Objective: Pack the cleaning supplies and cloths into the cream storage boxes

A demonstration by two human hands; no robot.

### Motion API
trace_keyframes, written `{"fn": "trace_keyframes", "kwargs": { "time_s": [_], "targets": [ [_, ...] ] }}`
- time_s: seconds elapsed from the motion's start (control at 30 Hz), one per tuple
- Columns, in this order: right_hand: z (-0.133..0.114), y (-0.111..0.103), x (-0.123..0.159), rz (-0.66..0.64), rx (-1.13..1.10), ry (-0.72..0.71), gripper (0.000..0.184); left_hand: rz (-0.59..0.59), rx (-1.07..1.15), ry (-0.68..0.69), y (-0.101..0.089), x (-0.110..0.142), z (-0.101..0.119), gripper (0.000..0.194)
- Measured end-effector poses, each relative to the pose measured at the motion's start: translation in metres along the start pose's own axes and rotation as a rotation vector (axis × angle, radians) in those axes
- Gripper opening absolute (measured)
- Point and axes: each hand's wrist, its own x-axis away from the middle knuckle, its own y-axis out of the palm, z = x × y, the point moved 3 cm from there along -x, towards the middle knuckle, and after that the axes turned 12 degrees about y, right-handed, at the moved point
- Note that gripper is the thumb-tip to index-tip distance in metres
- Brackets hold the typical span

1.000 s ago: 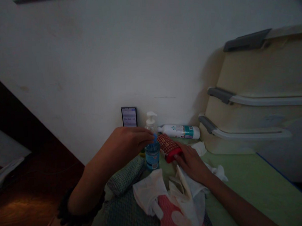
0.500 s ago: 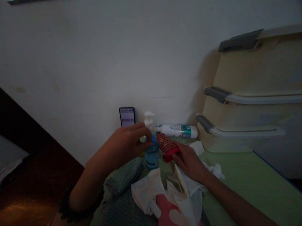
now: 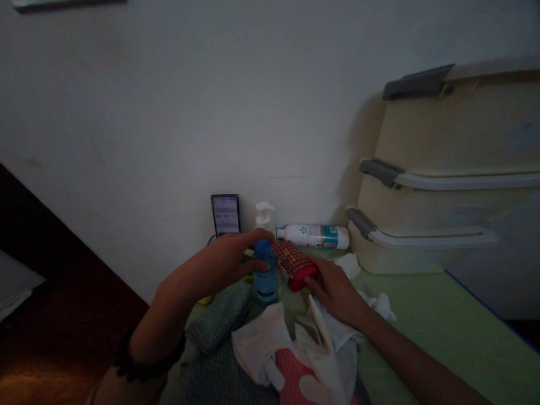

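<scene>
Clock centred on the blue btl (image 3: 265,282), 12 = top of view. Btl stands upright on the green tabletop (image 3: 417,297). L hand (image 3: 230,257) comes in from approx 9, closed on btl up at the blue cap, thumb on near side, fingertips round top; force can't be told. R hand (image 3: 334,289) is at approx 4, thumb and fingers closed round the lower end of the red patterned pouch (image 3: 295,264), which lies tilted at 3, just beside btl. What's in the pouch, if anything: can't tell.

Tips, my judgement: keep L thumb & fingers opposed across cap, w/ even pressure; a top-only hold could tip btl b/c weight sits low. Move btl straight up or down, not sideways: pump btl (image 3: 264,210) is close behind at 12, pouch close at 3. R thumb flat on pouch, light press, prob soft, so a hard squeeze may crease it. R wrist should ride clear of the pink-and-white cloth (image 3: 293,371) at 5-6, else it may drag.

Also mind: rolled woven cloth (image 3: 221,317) at 8, under L forearm; phone (image 3: 226,216) propped upright at 10-11, easy to knock w/ L knuckles; white btl (image 3: 316,236) on its side at 2, might roll if nudged.
</scene>
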Motion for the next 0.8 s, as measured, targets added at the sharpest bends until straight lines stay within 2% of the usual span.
{"fn": "trace_keyframes", "kwargs": {
  "time_s": [0.2,0.33,0.47,0.57,0.67,0.8],
  "targets": [
    [-0.006,-0.027,-0.009,-0.131,-0.062,0.014,0.018,0.009,-0.001,0.009,0.004,-0.001,-0.002,0.034],
    [-0.014,-0.046,-0.014,-0.169,-0.083,-0.004,0.017,0.043,-0.001,-0.014,0.010,-0.005,-0.005,0.039],
    [-0.023,-0.047,-0.014,-0.180,-0.109,-0.032,0.018,0.023,-0.019,-0.028,0.014,-0.008,0.001,0.046],
    [-0.028,-0.051,-0.012,-0.177,-0.120,-0.061,0.019,0.014,-0.010,-0.064,0.012,-0.009,0.004,0.041],
    [-0.036,-0.071,-0.009,-0.155,-0.110,-0.087,0.019,0.009,0.063,-0.112,0.006,-0.012,0.005,0.039],
    [-0.050,-0.111,-0.006,-0.109,-0.059,-0.127,0.021,-0.047,0.130,-0.168,-0.001,-0.019,0.006,0.034]
  ]
}}
